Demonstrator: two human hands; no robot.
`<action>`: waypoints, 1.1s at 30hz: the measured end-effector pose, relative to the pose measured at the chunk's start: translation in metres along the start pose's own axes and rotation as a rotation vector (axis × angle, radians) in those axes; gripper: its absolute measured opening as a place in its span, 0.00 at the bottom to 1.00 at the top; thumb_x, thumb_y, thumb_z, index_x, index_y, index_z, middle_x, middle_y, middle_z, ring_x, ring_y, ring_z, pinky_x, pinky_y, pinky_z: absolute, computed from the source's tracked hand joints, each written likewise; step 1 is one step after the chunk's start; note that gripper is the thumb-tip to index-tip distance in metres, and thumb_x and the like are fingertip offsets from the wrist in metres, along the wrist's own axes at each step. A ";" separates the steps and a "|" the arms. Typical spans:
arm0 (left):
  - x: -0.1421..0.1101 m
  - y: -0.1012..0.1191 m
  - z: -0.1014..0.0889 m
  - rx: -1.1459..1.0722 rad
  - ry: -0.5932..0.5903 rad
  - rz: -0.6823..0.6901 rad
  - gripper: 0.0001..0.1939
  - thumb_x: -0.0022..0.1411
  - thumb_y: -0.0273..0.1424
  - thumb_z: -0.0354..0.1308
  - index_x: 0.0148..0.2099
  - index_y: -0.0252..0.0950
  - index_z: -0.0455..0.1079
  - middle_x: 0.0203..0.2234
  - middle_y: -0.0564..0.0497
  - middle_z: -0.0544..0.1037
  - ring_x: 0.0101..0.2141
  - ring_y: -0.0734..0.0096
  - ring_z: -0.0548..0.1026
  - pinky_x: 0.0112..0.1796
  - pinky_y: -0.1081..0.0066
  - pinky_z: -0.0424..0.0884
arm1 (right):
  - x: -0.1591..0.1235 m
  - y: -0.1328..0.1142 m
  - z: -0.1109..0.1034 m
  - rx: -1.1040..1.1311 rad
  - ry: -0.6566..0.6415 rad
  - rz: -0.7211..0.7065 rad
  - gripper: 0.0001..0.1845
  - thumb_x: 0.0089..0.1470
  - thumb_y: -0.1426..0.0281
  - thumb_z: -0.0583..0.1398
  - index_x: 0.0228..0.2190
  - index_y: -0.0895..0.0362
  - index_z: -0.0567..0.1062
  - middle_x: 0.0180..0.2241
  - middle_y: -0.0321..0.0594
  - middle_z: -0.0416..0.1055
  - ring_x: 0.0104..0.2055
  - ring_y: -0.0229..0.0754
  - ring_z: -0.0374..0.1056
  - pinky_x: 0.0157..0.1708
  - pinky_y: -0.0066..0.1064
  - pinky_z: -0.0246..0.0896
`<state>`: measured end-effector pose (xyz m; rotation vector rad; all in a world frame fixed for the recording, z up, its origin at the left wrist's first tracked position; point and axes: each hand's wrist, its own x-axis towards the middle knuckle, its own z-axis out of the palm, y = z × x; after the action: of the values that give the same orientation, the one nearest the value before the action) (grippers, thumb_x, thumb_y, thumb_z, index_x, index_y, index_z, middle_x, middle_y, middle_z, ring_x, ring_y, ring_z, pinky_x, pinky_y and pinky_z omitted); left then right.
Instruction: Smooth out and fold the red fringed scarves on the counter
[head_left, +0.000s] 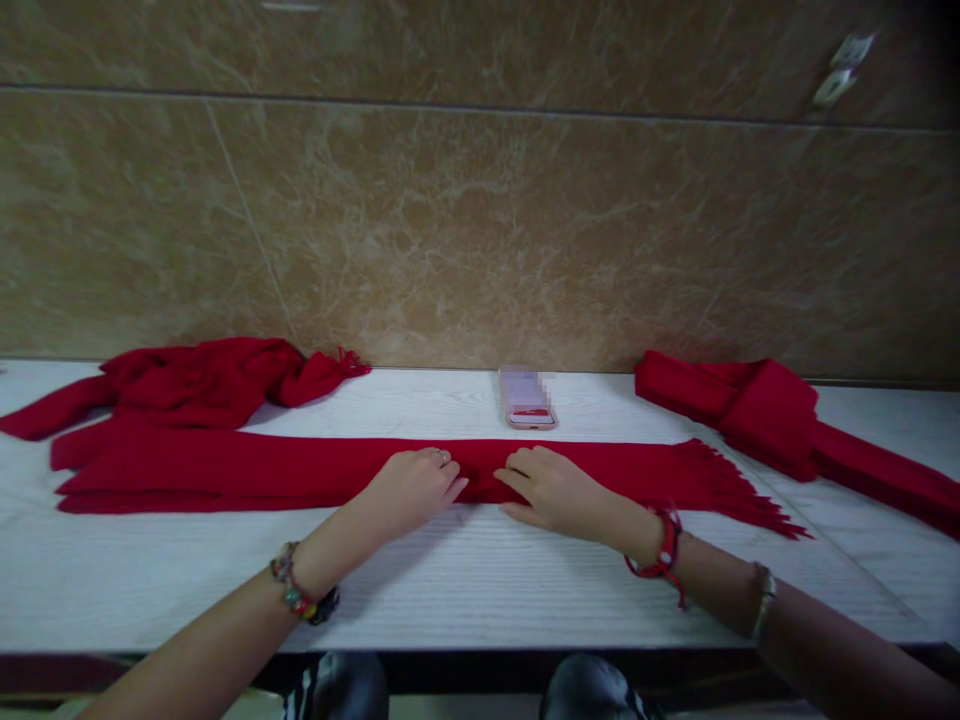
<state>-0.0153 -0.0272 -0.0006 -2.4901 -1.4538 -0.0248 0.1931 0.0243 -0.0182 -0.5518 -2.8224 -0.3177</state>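
A long red scarf (285,470) lies stretched out flat in a folded strip, its fringed end to the right and layered edges showing at the left. My left hand (416,488) rests over its middle, fingers bent down and closed on the cloth. Just to the right, my right hand (555,490) has its fingers curled onto the same scarf, thumb toward the near edge. A short stretch of creased red fabric shows between the two hands. The fingertips are partly hidden against the cloth.
A crumpled red scarf (202,380) lies at the back left, and a folded, knotted-looking red scarf (772,415) at the back right. Between them a phone (529,398) lies near the marbled wall (465,240). The white table (480,590) ends close in front of my knees.
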 end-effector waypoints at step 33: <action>-0.047 -0.054 0.023 -0.236 -0.156 0.067 0.23 0.66 0.37 0.37 0.62 0.42 0.45 0.60 0.50 0.52 0.60 0.65 0.46 0.56 0.56 0.44 | -0.016 0.012 -0.001 0.348 -0.185 -0.128 0.26 0.59 0.67 0.48 0.58 0.55 0.53 0.57 0.42 0.55 0.61 0.39 0.45 0.59 0.42 0.40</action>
<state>-0.0880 -0.0364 -0.0184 -2.7846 -1.5044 0.0112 0.2126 0.0293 -0.0200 -0.3407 -2.9984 0.2132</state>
